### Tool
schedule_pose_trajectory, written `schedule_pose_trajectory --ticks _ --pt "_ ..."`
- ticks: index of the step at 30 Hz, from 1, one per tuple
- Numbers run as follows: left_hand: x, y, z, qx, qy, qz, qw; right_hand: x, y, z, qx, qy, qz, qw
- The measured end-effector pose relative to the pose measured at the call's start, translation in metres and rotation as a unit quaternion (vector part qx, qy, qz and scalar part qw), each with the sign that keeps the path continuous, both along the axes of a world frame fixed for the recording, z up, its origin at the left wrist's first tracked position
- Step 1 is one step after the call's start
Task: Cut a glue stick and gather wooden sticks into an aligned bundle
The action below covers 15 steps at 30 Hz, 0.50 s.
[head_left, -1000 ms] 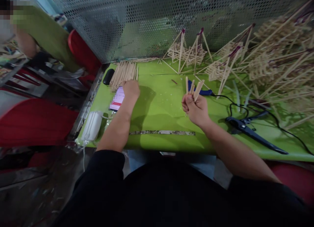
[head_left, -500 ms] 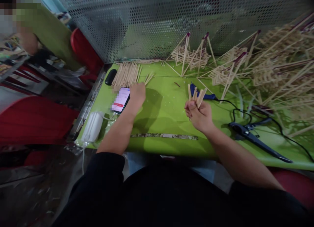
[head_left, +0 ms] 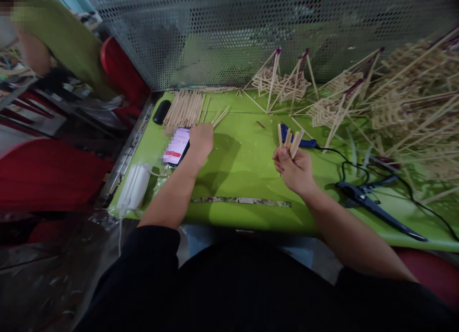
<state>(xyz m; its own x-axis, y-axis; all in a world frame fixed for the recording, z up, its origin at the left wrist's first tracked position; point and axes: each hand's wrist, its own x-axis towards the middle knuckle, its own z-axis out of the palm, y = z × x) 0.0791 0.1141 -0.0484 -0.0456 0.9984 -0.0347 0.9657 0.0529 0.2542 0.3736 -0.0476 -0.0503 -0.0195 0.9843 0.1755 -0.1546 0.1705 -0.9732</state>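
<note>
My right hand (head_left: 294, 169) is closed around a few short wooden sticks (head_left: 290, 139) that fan upward from my fist, held above the green table (head_left: 247, 179). My left hand (head_left: 201, 138) rests knuckles-up on the table beside a lit phone (head_left: 176, 146); a couple of loose sticks (head_left: 219, 116) poke out from under its fingers. Whether it grips them is unclear. Just behind it lies a flat pile of wooden sticks (head_left: 184, 107).
Several stick frames (head_left: 283, 81) stand along the perforated metal screen, with a large heap (head_left: 412, 93) at right. A blue glue gun (head_left: 297, 137), black cable, dark shears (head_left: 376, 205), ruler strip (head_left: 240, 201), white mask (head_left: 134, 186) and black case (head_left: 162, 111) lie around. Another person is at far left.
My left hand has slid right from the stick pile to beside the phone, drawing a couple of sticks out with it. My right hand keeps holding its sticks.
</note>
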Motion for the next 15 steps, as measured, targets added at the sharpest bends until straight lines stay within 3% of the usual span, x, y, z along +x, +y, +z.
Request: schedule_pose_trajectory --ticks 5,8,10,12,15 --pt "-0.02 -0.006 0.013 0.039 -0.084 -0.006 0.996 0.002 0.001 -0.002 -0.007 0.005 -0.019 1.0" --pt "-0.017 -0.018 0.016 0.048 -0.186 -0.045 0.98 0.002 0.004 -0.002 -0.004 0.015 -0.052 0.999" --pt "-0.005 -0.031 0.015 0.028 -0.325 -0.08 0.942 0.001 0.007 -0.001 0.0 0.026 -0.073 0.997" --pt "0.013 -0.047 0.011 -0.004 -0.47 -0.117 0.875 0.001 0.01 0.002 -0.001 0.045 -0.082 0.996" --pt "0.038 -0.073 0.008 -0.053 -0.578 -0.168 0.797 0.001 0.014 0.009 -0.013 0.086 -0.067 0.994"
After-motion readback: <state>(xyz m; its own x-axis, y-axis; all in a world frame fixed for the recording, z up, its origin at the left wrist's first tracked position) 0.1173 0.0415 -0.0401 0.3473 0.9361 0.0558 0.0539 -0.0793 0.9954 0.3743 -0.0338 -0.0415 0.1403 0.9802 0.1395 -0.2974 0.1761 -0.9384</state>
